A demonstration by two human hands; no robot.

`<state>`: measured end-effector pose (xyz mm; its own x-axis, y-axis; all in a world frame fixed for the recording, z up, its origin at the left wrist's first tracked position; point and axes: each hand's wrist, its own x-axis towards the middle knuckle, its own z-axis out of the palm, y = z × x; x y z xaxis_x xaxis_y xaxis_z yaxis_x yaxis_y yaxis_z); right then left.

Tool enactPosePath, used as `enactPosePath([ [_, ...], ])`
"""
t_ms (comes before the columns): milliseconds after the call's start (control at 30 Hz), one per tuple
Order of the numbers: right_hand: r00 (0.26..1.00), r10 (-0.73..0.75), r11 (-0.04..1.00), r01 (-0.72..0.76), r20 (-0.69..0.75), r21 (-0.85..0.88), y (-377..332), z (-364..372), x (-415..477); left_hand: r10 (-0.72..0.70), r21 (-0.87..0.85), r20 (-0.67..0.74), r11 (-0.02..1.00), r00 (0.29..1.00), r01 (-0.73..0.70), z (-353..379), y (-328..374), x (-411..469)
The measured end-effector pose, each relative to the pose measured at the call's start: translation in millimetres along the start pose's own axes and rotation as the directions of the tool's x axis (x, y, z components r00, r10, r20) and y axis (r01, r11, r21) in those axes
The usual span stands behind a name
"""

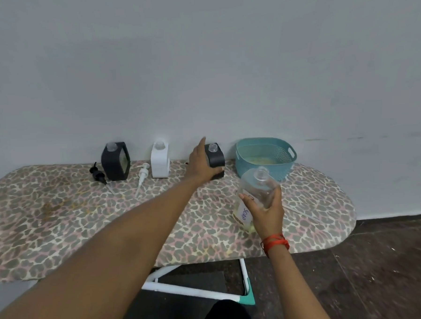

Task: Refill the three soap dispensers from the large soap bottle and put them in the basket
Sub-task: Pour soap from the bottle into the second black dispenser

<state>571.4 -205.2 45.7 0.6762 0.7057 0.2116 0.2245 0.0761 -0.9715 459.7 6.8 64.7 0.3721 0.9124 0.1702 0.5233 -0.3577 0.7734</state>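
Clear plastic, the large soap bottle (255, 196) looks light and slick; the right hand (266, 212) wraps its middle above the board's front edge. The left hand (200, 164) clasps the black dispenser (215, 159) near the back edge.

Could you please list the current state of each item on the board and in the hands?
Large clear soap bottle: uncapped, tilted, little soap left, held by right hand.
Small black dispenser: open, upright, gripped by left hand.
White dispenser: open, upright.
Tall black dispenser: open, upright.
Black pump: removed, lying down.
White pump: removed, lying down.
Teal plastic basket: no dispensers inside.
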Motion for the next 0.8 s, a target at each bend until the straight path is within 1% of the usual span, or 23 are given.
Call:
enactPosePath([
  [67,1.0,0.001,1.0,-0.001,-0.01,-0.01,2.1,0.7,-0.1,0.023,0.08,0.026,0.996,0.999,-0.025,3.5,-0.1,10.6],
  [133,1.0,0.002,1.0,-0.003,-0.017,-0.03,4.1,0.0,-0.1,0.008,0.152,0.045,0.988,0.999,-0.015,9.7,-5.6,16.6],
  [167,1.0,0.006,0.999,-0.007,-0.018,-0.035,4.7,-0.8,0.1,-0.007,0.159,0.038,0.987,0.999,0.001,12.7,-9.3,17.4],
  [267,1.0,0.012,0.999,-0.013,-0.021,-0.047,8.3,-1.5,2.5,-0.014,0.1,-0.001,0.995,1.0,0.014,18.6,-22.0,18.4],
  [500,1.0,-0.002,0.999,0.0,-0.031,-0.046,13.1,-0.9,3.5,0.073,0.038,-0.024,0.997,0.997,-0.072,13.9,-15.9,11.9],
  [700,1.0,0.013,0.998,-0.014,-0.015,-0.066,8.3,-2.1,2.2,0.169,-0.02,-0.137,0.985,0.976,-0.173,-0.4,4.8,-14.1],
  [800,1.0,0.019,0.997,-0.02,-0.009,-0.079,4.5,-4.1,3.5,0.165,-0.091,-0.194,0.979,0.967,-0.185,-19.6,3.2,-39.3],
])
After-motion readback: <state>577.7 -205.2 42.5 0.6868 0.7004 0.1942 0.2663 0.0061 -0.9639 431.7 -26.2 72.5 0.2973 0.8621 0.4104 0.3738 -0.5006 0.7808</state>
